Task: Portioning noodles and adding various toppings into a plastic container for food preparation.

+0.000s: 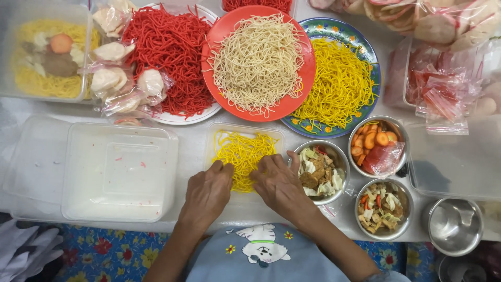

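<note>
Both my hands rest on a heap of yellow noodles (243, 152) inside a clear plastic container (216, 131) at the table's front. My left hand (207, 192) presses the noodles' near left side with curled fingers. My right hand (278, 184) covers the near right side, fingertips in the strands. Behind the container stand an orange plate of pale noodles (258, 61), a white plate of red noodles (169, 58) and a patterned plate of yellow noodles (340, 83).
Stacked clear lids (118, 169) lie at the left. Steel bowls hold tofu and cabbage (319, 172), carrot slices (377, 146) and mixed bits (381, 208); another bowl (453, 225) holds nothing. A filled box (46, 52) and bagged crackers (121, 78) sit at back left, sachets (443, 89) at right.
</note>
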